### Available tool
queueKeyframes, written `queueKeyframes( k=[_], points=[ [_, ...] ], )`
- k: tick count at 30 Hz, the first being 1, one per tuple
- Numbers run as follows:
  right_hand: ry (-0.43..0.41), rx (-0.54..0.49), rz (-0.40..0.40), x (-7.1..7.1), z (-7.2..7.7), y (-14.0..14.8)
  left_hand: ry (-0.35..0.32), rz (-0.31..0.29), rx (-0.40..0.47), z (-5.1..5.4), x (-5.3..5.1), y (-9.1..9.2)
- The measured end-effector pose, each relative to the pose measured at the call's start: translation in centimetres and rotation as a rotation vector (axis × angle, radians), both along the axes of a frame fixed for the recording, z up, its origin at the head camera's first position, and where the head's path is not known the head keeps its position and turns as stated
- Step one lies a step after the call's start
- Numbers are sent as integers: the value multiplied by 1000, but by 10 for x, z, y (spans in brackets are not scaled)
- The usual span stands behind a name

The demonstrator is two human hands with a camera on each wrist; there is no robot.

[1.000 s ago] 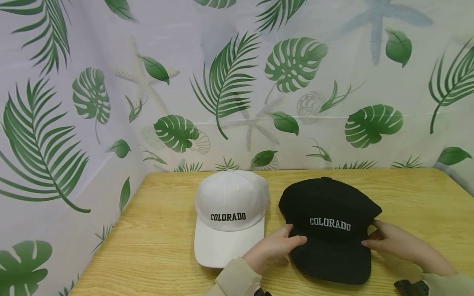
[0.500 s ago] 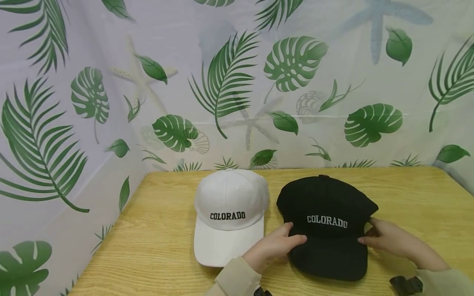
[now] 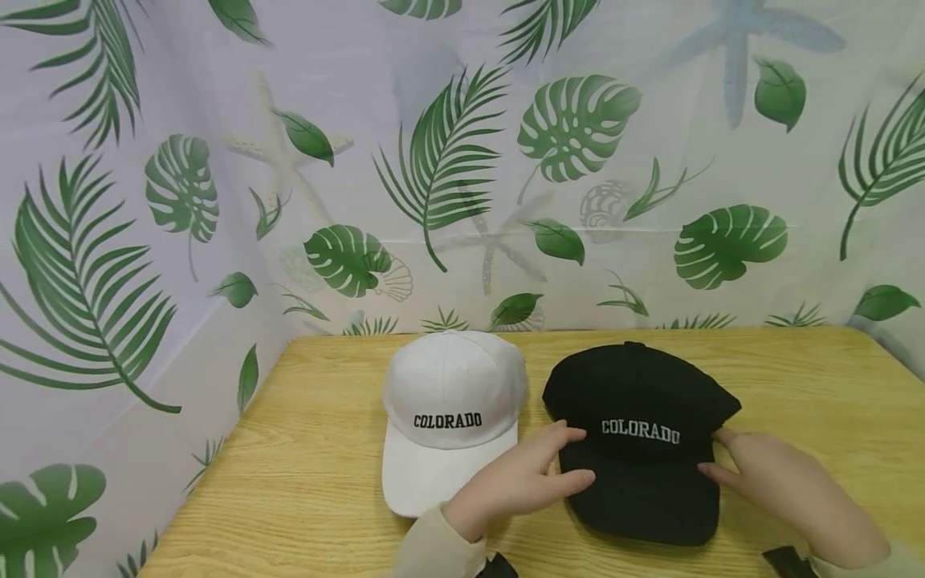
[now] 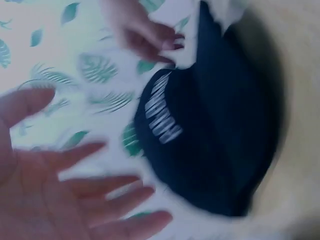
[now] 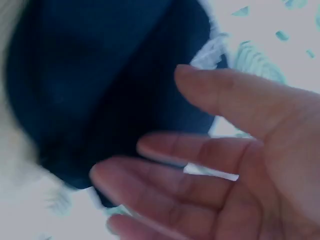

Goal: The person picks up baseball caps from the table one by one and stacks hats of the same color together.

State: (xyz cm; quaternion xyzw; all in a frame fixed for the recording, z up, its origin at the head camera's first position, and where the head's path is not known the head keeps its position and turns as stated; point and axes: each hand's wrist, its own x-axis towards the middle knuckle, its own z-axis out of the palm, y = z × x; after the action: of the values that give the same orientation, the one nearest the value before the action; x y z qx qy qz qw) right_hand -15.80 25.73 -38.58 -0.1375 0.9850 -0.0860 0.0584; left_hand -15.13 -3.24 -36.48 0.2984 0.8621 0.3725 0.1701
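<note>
A black baseball cap (image 3: 639, 498) with white COLORADO lettering lies on the table, brim toward me. My left hand (image 3: 516, 482) is at the cap's left side, thumb and fingers spread. In the left wrist view, a gap shows between this left hand (image 4: 65, 185) and the black cap (image 4: 225, 115). On the cap's right side is my right hand (image 3: 788, 486). The right wrist view shows that right hand (image 5: 240, 155) with fingers extended beside the dark cloth; whether they touch it I cannot tell. A white baseball cap (image 3: 448, 393) with black COLORADO lettering sits to the left, brim forward.
Both caps rest on a yellow wood-grain table (image 3: 311, 449). A pale backdrop (image 3: 448, 265) printed with green leaves and starfish hangs behind the table and along its left side.
My left hand has let go of the black cap and opened wider. My right hand's fingers have loosened from its side. The black cap has shifted slightly away from me.
</note>
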Motion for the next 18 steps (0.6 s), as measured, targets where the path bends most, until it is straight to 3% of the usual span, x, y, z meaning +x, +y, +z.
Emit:
queueKeyframes(
  k=[3,6,10,14,18],
  points=[
    [107,21,80,13,6,-19,216,-75,-98,9,7,-27],
    [155,40,187,24,5,-38,335,-48,-182,10,12,-56],
    [164,72,292,31,-2,-54,364,51,-282,5,15,-88],
    [225,97,341,33,-8,-60,417,134,-396,-4,18,-103],
    [94,89,304,33,-12,-62,423,148,-459,-12,22,-107]
  ],
)
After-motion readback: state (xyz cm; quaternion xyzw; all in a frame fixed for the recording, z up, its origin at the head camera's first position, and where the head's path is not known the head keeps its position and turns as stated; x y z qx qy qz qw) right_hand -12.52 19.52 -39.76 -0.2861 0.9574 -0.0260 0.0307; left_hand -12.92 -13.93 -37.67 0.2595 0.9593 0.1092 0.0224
